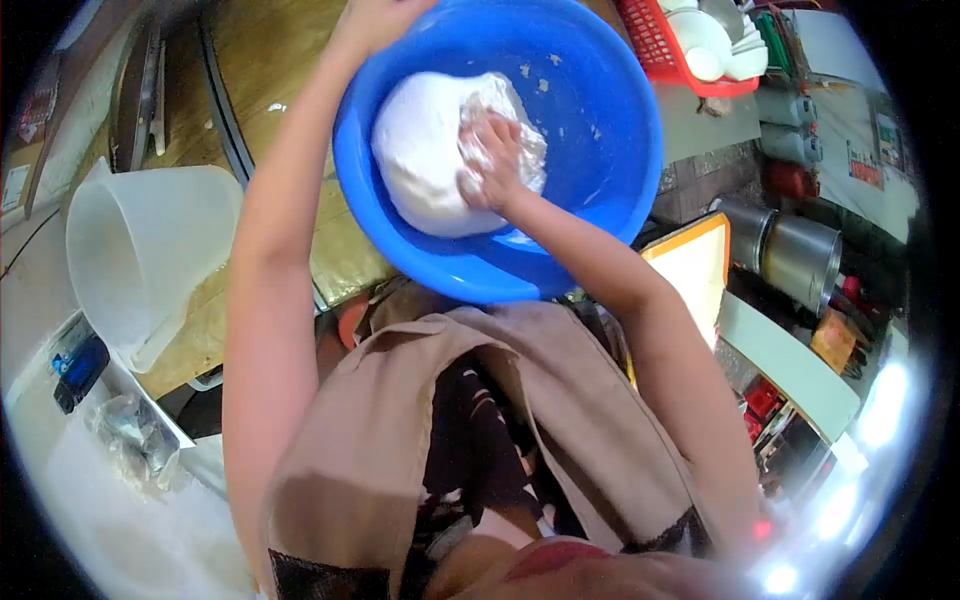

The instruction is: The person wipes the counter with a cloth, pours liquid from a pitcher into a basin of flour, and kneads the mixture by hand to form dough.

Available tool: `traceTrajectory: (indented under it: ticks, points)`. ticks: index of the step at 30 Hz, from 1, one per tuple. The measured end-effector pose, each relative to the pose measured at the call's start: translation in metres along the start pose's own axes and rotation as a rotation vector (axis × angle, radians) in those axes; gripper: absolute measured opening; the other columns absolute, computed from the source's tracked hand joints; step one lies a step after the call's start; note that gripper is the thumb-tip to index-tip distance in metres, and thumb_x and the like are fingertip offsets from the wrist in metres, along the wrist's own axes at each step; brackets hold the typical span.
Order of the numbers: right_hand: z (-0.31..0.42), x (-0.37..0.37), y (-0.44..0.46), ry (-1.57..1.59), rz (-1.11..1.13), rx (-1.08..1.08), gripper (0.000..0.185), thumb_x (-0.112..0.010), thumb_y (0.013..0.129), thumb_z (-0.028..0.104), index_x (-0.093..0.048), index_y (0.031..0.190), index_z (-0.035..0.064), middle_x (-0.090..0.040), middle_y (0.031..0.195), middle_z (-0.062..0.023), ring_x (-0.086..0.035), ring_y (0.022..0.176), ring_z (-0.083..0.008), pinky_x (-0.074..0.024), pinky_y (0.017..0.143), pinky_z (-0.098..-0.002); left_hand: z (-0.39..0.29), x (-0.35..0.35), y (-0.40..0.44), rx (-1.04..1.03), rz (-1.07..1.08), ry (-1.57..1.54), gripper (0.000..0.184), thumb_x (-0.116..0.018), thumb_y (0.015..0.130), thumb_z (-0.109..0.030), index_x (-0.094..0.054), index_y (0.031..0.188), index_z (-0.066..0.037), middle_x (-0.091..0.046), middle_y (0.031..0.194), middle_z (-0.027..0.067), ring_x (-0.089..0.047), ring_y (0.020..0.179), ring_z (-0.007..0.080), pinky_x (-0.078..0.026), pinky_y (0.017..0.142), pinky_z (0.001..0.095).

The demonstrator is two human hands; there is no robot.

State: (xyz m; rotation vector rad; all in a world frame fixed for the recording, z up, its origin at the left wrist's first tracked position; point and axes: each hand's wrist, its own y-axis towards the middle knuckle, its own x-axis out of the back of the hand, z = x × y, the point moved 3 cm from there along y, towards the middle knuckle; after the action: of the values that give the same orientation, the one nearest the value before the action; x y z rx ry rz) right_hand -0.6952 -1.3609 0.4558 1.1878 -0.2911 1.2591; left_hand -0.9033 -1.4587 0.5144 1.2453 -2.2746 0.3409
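A large blue basin holds a big, smooth lump of white dough against its left side. My right hand presses into the dough's rougher right part, fingers curled into it and smeared white. At the upper left of the basin, my left hand grips the rim; the top of the picture cuts off part of it. Small bits of dough stick to the basin's inner wall, mostly at the upper right.
A translucent plastic tub lies tipped on the brown table at left. A red basket with white bowls stands at upper right. Metal pots and an orange-edged tray are to the right.
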Motion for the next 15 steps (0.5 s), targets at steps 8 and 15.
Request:
traceTrajectory:
  ticks: [8,15]
  points:
    - [0.028,0.072,0.023,0.049,0.222,-0.273,0.025,-0.056,0.074,0.022,-0.06,0.089,0.0033,-0.056,0.1,-0.0151,-0.05,0.099,-0.0296,-0.0349,0.091,-0.0412,0.022,0.03,-0.048,-0.136,-0.446,0.226,0.038,-0.049,0.085,-0.032,-0.056,0.108,-0.003,-0.058,0.099,0.0098,-0.056,0.083,0.015,-0.043,0.073,0.0263]
    - [0.001,0.163,-0.004,0.084,0.01,-0.631,0.019,-0.057,0.078,0.015,-0.063,0.087,-0.0018,-0.063,0.085,-0.0165,-0.062,0.08,-0.0257,-0.0468,0.072,-0.0309,0.035,0.033,-0.176,0.447,-0.363,-0.309,0.039,-0.041,0.09,-0.034,-0.054,0.111,-0.004,-0.058,0.093,0.0059,-0.05,0.074,0.0097,-0.042,0.067,0.0233]
